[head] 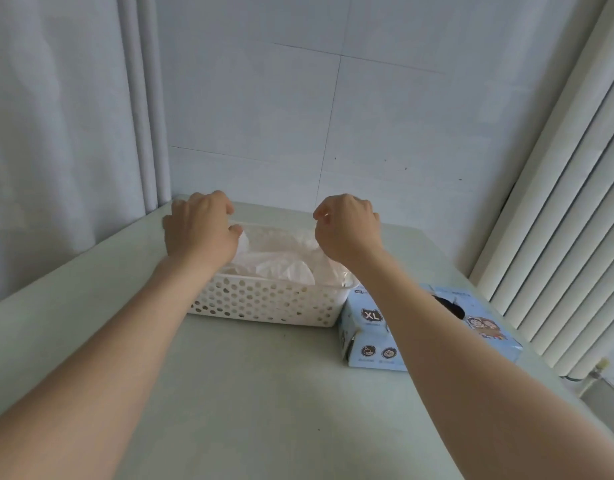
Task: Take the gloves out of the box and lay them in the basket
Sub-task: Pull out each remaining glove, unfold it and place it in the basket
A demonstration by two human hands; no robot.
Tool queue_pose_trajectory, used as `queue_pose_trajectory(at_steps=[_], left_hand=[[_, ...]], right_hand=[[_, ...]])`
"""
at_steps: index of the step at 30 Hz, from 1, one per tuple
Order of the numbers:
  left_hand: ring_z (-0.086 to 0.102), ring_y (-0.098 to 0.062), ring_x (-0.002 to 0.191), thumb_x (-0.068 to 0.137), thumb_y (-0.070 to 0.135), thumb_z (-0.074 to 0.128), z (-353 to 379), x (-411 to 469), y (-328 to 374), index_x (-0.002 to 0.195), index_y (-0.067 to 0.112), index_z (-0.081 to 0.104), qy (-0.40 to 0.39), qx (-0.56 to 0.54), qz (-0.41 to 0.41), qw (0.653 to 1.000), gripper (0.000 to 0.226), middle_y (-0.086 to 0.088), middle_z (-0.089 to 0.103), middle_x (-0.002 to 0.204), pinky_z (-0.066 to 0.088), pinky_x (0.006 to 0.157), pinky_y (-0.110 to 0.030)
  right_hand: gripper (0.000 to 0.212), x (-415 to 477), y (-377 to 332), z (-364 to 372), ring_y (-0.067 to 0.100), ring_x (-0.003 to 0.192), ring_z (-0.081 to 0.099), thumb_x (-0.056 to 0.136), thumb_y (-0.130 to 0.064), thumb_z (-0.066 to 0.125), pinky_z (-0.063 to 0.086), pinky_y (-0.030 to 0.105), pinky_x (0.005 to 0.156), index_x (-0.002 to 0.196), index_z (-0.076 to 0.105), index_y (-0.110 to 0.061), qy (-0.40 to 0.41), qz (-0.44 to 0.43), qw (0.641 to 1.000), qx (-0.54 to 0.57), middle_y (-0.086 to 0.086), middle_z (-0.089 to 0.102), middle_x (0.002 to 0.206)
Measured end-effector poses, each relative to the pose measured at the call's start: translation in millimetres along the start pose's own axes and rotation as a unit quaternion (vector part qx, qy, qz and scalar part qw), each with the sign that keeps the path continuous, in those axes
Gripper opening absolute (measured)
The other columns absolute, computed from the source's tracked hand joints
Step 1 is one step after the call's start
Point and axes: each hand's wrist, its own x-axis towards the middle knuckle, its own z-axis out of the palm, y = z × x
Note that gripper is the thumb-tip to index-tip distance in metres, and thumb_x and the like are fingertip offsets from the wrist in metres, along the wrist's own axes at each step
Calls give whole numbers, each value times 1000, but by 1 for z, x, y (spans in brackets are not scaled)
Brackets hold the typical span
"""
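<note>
Translucent gloves [281,261] lie heaped in the white basket [264,306]. The blue box [367,341] sits just right of the basket. The left hand [198,230] and right hand [347,230] hover over the far rim, fingers curled; whether they pinch glove film cannot be told. Step in hand, as judged: laying. The next move calls for release, then a reach right to the box opening.

A pale tiled wall [385,116] stood behind the fingers [224,204]. A white curtain [56,133] hung far to their left. Long white slats [558,237] ran up on their right. A smooth pale green worktop [264,393] lay below them, in soft light.
</note>
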Motion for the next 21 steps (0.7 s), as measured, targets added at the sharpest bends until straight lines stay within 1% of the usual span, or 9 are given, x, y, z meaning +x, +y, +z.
queue_pose_trajectory(at_steps=[3, 6, 8, 10, 12, 15, 17, 19, 21], left_hand=[[65, -22, 103, 95, 11, 62, -6, -7, 10, 110, 25, 75, -74, -80, 65, 992, 25, 2, 72, 110, 55, 96, -41], [72, -17, 86, 95, 18, 56, -9, -19, 20, 104, 28, 78, -215, -51, 54, 974, 26, 8, 72, 101, 62, 79, -34], [74, -26, 77, 94, 27, 53, -10, -22, 22, 97, 21, 78, -243, -21, 45, 969, 26, 1, 75, 94, 65, 71, -40], [76, -30, 78, 93, 38, 52, -10, -25, 22, 101, 13, 77, -250, -14, 28, 968, 36, -7, 78, 92, 64, 73, -44], [76, -28, 80, 92, 50, 52, -9, -26, 23, 105, 11, 77, -255, 5, 29, 967, 47, -8, 79, 95, 62, 77, -44], [70, -24, 88, 90, 54, 52, -4, -28, 24, 100, 17, 79, -215, 54, 52, 974, 47, -1, 78, 89, 54, 80, -38], [60, -26, 102, 92, 46, 53, -2, -30, 26, 95, 23, 78, -135, 88, 92, 983, 34, 4, 74, 95, 40, 84, -39], [54, -28, 104, 96, 37, 53, 0, -34, 31, 94, 25, 74, -48, 71, 150, 985, 25, 6, 68, 97, 37, 86, -41], [55, -24, 98, 99, 27, 50, 5, -44, 40, 94, 21, 74, 21, 8, 223, 975, 25, 5, 68, 94, 40, 86, -40]], right_hand=[[21, -14, -12, -18, 22, 100, 68, 92, -28, 59, 56, 34, 89, 97, 80, -24, -65, -48, 991, 108, -2, 77, 96], [21, -30, -11, -35, 12, 100, 67, 85, -26, 73, 57, 30, 86, 105, 80, -29, -189, -79, 977, 57, -5, 72, 101], [30, -36, -4, -40, 11, 95, 66, 83, -11, 67, 59, 28, 80, 106, 79, -26, -189, -61, 979, 46, -6, 69, 99], [37, -39, 1, -45, 9, 90, 64, 83, 0, 58, 56, 20, 72, 104, 80, -21, -153, -32, 986, 63, -5, 69, 94], [42, -42, 7, -48, 7, 88, 61, 83, 6, 53, 58, 25, 76, 101, 83, -18, -125, -13, 991, 52, -4, 72, 95], [42, -52, 19, -41, 17, 102, 58, 82, 5, 59, 58, 36, 90, 100, 83, -24, -107, 3, 994, 35, -5, 65, 106], [35, -61, 30, -32, 19, 111, 57, 87, -1, 63, 53, 32, 93, 100, 82, -28, -74, 5, 996, 44, -2, 66, 111], [29, -70, 39, -28, 11, 95, 63, 96, -7, 59, 47, 18, 80, 106, 80, -26, -20, 7, 996, 91, 0, 69, 110], [32, -78, 45, -32, -1, 64, 54, 102, -5, 50, 38, 8, 61, 110, 77, -20, 15, 21, 989, 143, 0, 69, 102]])
